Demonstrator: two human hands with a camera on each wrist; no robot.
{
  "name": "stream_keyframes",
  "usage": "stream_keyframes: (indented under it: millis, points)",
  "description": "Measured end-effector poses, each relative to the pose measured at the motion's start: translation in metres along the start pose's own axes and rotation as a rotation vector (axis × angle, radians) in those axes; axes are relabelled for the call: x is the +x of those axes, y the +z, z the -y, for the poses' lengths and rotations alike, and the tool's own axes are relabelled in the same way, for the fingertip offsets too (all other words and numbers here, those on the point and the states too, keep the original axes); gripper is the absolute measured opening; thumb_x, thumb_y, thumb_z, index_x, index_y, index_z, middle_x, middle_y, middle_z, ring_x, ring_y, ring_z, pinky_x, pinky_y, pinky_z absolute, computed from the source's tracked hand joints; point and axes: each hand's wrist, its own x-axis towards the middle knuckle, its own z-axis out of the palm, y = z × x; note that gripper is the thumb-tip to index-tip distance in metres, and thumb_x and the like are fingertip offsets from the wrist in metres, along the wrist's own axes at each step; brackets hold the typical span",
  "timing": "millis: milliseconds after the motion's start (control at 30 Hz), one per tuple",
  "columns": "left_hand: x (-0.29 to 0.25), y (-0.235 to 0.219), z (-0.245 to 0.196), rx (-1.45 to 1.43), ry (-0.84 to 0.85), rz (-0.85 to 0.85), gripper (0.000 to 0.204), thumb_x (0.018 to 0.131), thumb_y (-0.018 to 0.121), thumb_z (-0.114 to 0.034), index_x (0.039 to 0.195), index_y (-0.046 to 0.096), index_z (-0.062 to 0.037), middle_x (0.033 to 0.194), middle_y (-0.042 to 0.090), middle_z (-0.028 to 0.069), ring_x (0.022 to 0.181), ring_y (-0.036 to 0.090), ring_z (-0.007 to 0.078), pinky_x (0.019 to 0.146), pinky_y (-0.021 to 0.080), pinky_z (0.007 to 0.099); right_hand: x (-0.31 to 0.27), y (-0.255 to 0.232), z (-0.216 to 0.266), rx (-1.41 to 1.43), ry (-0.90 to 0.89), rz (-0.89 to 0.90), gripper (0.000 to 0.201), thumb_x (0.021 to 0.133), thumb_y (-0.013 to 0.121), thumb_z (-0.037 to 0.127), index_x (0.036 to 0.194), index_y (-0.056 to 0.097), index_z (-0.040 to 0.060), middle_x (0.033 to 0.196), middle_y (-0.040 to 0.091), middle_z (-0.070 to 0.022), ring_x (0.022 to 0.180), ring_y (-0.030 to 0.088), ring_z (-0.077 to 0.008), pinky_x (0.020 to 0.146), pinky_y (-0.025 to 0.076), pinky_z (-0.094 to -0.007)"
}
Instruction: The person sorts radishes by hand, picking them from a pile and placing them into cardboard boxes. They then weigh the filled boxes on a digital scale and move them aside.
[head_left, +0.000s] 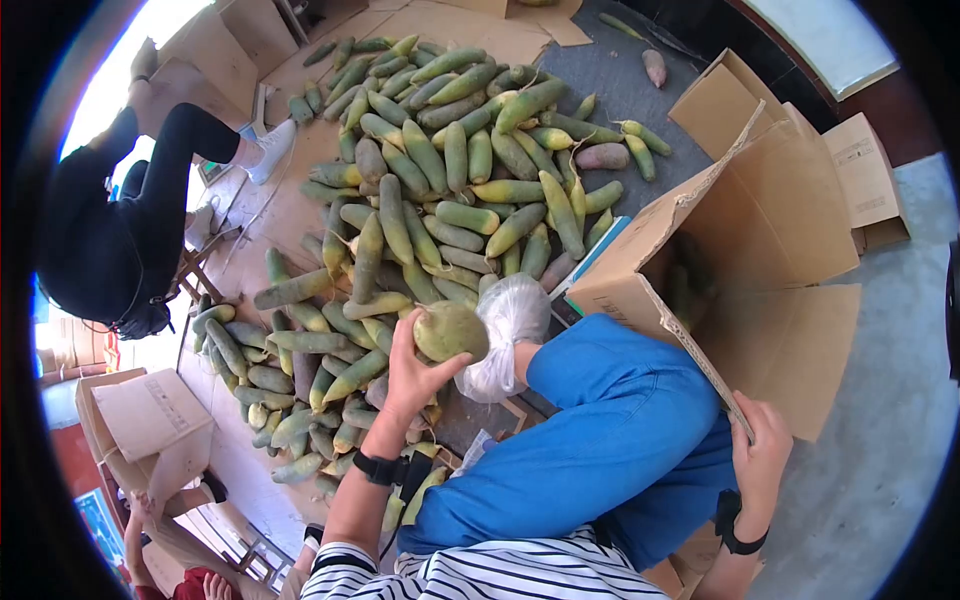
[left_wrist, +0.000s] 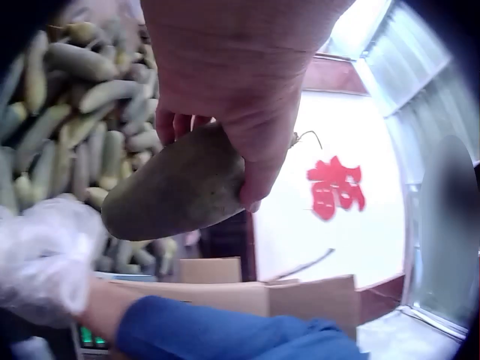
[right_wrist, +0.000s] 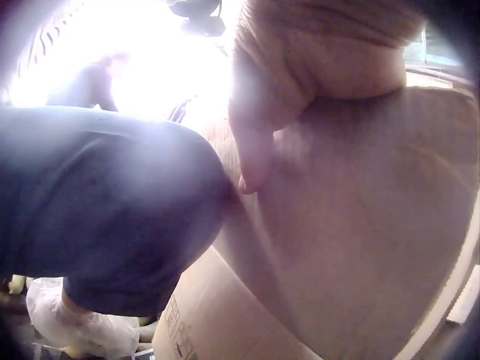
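Note:
My left hand (head_left: 405, 375) grips a thick green radish (head_left: 450, 332), thumb on one side and fingers on the other. In the head view it is held up in front of the pile of green radishes (head_left: 425, 150), its rounded end toward me. The left wrist view shows the same radish (left_wrist: 176, 184) lengthwise, a thin root tail sticking out past my hand. With my right hand (head_left: 763, 450) I pinch the edge of a flap (right_wrist: 352, 225) of the large open cardboard box (head_left: 780, 215). Several radishes (head_left: 690, 275) lie in shadow inside that box.
My bent leg in blue trousers (head_left: 600, 430) lies between the pile and the box, the foot in a clear plastic bag (head_left: 512, 325). Another person (head_left: 110, 230) sits at the left. Closed cartons (head_left: 860, 175) stand behind the box. A scale with a lit display (left_wrist: 94, 337) sits near my foot.

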Motion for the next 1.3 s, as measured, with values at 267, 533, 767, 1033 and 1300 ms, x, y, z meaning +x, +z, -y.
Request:
stream_keyframes:
  millis: [267, 533, 767, 1033, 1300]
  points:
    - [0.018, 0.026, -0.258, -0.18, 1.015, -0.117, 0.098, 0.058, 0.093, -0.029, 0.136, 0.042, 0.0022, 0.132, 0.048, 0.0171, 0.119, 0.051, 0.03, 0.102, 0.042, 0.0439, -0.007, 0.007, -0.001, 0.006, -0.054, -0.108, 0.021, 0.082, 0.065, 0.005, 0.103, 0.068, 0.0024, 0.087, 0.064, -0.0131, 0.08, 0.063, -0.03, 0.072, 0.049, -0.0369]
    - [0.014, 0.183, -0.28, 0.213, 1.115, -0.087, 0.068, 0.063, 0.079, -0.02, 0.124, 0.054, -0.004, 0.11, 0.053, 0.0175, 0.105, 0.053, 0.0344, 0.094, 0.041, 0.0468, -0.013, 0.011, -0.005, -0.012, -0.061, -0.116, 0.023, 0.079, 0.067, 0.004, 0.102, 0.068, 0.0043, 0.088, 0.063, -0.0112, 0.084, 0.061, -0.031, 0.073, 0.05, -0.0397]
    - [0.005, 0.177, -0.253, 0.358, 0.983, 0.123, 0.032, 0.077, 0.072, -0.029, 0.095, 0.062, -0.0048, 0.092, 0.054, 0.0125, 0.091, 0.053, 0.0295, 0.091, 0.039, 0.043, -0.011, 0.005, -0.004, -0.035, -0.052, -0.054, 0.022, 0.082, 0.067, 0.007, 0.104, 0.069, 0.0049, 0.089, 0.064, -0.011, 0.081, 0.062, -0.0307, 0.071, 0.05, -0.0394]
    - [-0.014, 0.105, -0.224, -0.083, 0.879, 0.212, 0.031, 0.081, 0.072, -0.017, 0.106, 0.061, -0.0021, 0.107, 0.06, 0.0134, 0.103, 0.057, 0.0334, 0.088, 0.046, 0.0416, -0.009, 0.006, -0.001, 0.002, -0.03, -0.058, 0.021, 0.086, 0.064, 0.008, 0.106, 0.067, 0.0033, 0.089, 0.065, -0.0137, 0.082, 0.063, -0.0315, 0.073, 0.049, -0.0376]
    - [0.0, 0.022, 0.046, 0.77, -0.043, 0.319, 0.043, 0.079, 0.07, -0.025, 0.116, 0.059, -0.007, 0.104, 0.06, 0.0198, 0.099, 0.06, 0.0384, 0.084, 0.05, 0.0452, -0.002, 0.004, 0.005, 0.024, 0.023, -0.02, 0.021, 0.084, 0.065, 0.006, 0.104, 0.068, 0.0035, 0.089, 0.064, -0.0119, 0.08, 0.062, -0.03, 0.071, 0.049, -0.0368]
